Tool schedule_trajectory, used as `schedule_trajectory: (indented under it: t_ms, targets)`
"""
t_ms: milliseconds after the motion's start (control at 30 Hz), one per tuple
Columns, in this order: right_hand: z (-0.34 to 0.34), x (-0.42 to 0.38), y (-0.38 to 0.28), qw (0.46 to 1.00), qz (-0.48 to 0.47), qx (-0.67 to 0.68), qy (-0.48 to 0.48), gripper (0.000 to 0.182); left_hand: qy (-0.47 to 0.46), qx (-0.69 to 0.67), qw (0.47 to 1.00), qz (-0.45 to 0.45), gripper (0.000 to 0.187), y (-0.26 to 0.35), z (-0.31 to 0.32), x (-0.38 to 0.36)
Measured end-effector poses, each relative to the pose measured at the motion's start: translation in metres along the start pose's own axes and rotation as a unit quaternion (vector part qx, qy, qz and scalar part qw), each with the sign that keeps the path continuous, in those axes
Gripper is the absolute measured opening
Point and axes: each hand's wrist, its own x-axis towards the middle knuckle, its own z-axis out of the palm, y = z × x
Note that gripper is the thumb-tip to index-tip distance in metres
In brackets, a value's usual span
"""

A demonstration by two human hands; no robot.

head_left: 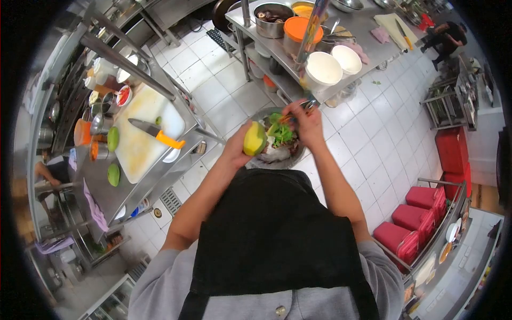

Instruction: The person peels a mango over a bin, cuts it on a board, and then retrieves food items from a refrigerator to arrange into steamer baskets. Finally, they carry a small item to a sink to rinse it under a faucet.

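My left hand (236,148) is closed around a partly peeled green mango (255,140), yellow flesh showing beside green skin. Close by on the right, my right hand (310,127) has its fingers curled around a small tool (308,104), too blurred to name its kind. Below both hands stands a round bin (298,160) containing leafy greens (282,134), dark scraps and a pale plastic bag. On the steel counter to the left lie two whole green mangoes, one (113,139) beside the cutting board and another (113,174) nearer me.
A knife with a yellow handle (169,140) rests on the white cutting board (140,154). Ahead, a steel table (368,50) carries white tubs (324,68) and an orange-lidded container (303,29). Red bins (396,238) line the right side. Another person (447,40) is at far right.
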Motion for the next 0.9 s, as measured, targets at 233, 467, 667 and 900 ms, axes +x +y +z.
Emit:
schedule_trajectory:
  t_ms: [233,467,667,900]
  targets:
    - [-0.006,-0.002,-0.02,0.996,0.019,0.083,0.013,0.022,-0.068,0.052,0.996,-0.008,0.045,0.002,0.007,-0.013]
    - [0.023,-0.016,-0.016,0.991,0.05,0.104,-0.072,0.022,-0.063,0.004,0.998,0.008,0.044,0.004,0.021,-0.009]
    - [-0.007,0.009,0.004,0.994,0.059,0.092,-0.021,0.021,-0.134,0.083,0.987,-0.037,0.047,0.009,0.003,-0.013]
    - [-0.008,0.008,0.003,0.99,0.065,0.125,-0.01,0.02,-0.092,0.089,0.991,-0.026,0.049,0.006,0.012,-0.021]
